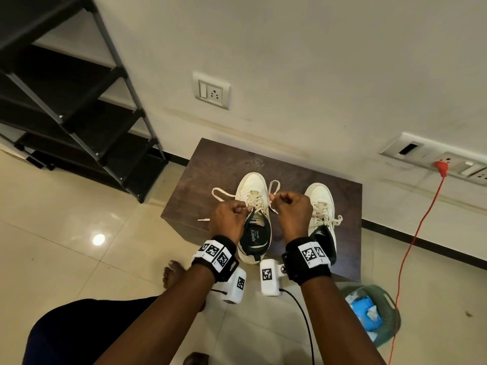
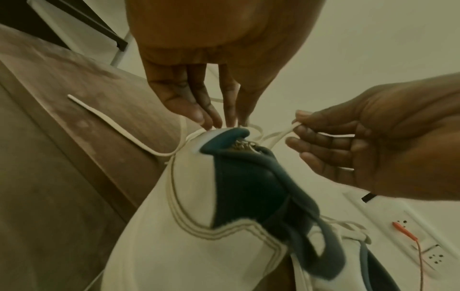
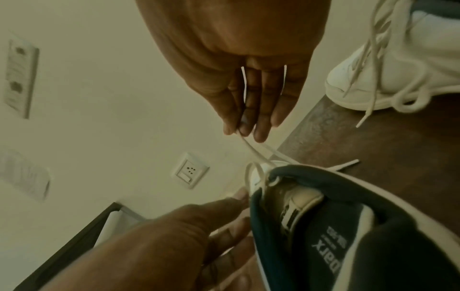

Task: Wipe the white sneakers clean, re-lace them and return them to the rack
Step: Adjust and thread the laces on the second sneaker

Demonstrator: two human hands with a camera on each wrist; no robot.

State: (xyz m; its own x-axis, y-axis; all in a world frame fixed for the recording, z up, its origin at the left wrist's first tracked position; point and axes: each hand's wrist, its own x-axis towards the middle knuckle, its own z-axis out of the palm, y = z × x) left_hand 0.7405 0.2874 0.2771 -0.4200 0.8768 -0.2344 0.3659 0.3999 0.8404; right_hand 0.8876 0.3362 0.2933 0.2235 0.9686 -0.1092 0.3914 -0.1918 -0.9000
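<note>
Head view: dark wooden table (image 1: 200, 164) by the wall. Left sneaker (image 1: 253, 214) near the table's middle; right sneaker (image 1: 322, 206) near its right edge, laces tied. Left hand (image 1: 229, 216) and right hand (image 1: 293, 209) each pinch the lace (image 1: 220, 194) above the left sneaker. Black rack (image 1: 79, 106) well apart, left of the table.

Left wrist view: fingers (image 2: 183, 102) curl onto the lace at the tongue; one lace end (image 2: 104, 120) lies on the table.

Right wrist view: fingers (image 3: 231, 116) pinch a strand.

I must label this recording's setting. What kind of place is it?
Probably a room in a home: a black shoe rack against a plain wall, wall sockets, a glossy tiled floor, and sneakers on a small wooden table.
</note>
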